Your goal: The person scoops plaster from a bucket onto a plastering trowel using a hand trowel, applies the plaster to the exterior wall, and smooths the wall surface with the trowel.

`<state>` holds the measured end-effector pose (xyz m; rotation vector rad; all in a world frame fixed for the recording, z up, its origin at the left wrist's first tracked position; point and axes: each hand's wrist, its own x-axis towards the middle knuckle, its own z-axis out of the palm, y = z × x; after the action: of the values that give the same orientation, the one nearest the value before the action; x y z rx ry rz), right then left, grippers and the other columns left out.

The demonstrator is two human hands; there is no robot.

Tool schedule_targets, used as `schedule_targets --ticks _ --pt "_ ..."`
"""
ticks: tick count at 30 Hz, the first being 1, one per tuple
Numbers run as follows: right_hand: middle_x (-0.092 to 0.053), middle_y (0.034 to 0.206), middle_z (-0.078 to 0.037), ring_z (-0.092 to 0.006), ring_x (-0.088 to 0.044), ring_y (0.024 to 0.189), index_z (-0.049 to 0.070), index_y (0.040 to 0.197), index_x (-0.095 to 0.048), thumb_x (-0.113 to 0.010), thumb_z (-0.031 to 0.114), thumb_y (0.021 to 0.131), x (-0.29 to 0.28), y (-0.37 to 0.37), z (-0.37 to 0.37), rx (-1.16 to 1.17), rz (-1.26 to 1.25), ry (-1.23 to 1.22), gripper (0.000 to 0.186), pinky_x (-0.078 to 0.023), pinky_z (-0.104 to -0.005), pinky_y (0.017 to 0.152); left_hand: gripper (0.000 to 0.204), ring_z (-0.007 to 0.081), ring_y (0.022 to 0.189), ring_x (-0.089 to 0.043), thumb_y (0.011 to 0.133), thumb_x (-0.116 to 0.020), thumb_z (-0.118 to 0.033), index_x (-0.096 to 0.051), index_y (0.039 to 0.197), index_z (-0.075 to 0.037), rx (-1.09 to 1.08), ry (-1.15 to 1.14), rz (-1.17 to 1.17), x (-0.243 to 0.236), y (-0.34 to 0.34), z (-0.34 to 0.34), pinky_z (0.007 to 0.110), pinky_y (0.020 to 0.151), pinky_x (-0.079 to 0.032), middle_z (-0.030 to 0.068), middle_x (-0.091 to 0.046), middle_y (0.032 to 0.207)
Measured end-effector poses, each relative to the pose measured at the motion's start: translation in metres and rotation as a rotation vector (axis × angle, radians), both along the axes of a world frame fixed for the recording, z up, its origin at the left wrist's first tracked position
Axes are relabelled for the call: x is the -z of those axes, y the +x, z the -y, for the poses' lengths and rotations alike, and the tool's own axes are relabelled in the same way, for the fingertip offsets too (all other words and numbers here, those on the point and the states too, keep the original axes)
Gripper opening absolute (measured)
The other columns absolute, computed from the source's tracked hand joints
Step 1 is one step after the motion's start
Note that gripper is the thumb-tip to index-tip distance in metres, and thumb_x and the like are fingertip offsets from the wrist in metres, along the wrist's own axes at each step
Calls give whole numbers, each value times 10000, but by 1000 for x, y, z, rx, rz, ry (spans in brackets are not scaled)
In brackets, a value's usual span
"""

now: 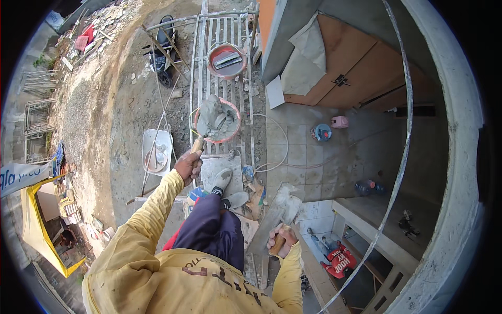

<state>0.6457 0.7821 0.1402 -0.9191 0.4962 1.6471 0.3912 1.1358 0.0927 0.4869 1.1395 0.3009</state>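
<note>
My left hand [188, 167] is closed round the wooden handle of a trowel [197, 144]. The trowel's blade is over the orange bucket [239, 119], covered by a heap of wet grey mortar [213, 116]. In my right hand [283, 240] is a wooden handle, gripped low beside my body. It seems to belong to a long mortar-smeared plastering float [265, 225], though the join is hidden by my fingers. Farther along the slatted scaffold [201, 78] stands a second orange bucket [226, 73] with a flat tool lying across it.
Below left sits a white tub [166, 140] with a bowl inside. A motorbike [164, 49] is parked beyond it. On the right, a thin pole [407, 115] curves past a wall. A person in a red top [341, 261] is lower down. A hose [286, 138] crosses the tiles.
</note>
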Motion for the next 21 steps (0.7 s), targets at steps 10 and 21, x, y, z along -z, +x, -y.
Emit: schedule_targets --ticks 10,21 --pt "-637 782 -145 -346 -639 644 37 1031 -549 -703 244 757 -222 -14 -185 -483 1990 426 376 -514 -448 585 278 61 445 -424 928 -612 -248 -534 1112 -56 36 750 335 -270 49 12 217 393 -314 0 -535 722" --pt "-597 1244 -187 -393 -555 1152 69 1270 -579 -655 300 854 -364 18 -208 -221 2938 507 482 -427 -525 981 487 223 1093 -572 902 -637 -202 -485 1338 -49 107 1906 239 -330 104 2 353 942 -463 87 -594 1193"
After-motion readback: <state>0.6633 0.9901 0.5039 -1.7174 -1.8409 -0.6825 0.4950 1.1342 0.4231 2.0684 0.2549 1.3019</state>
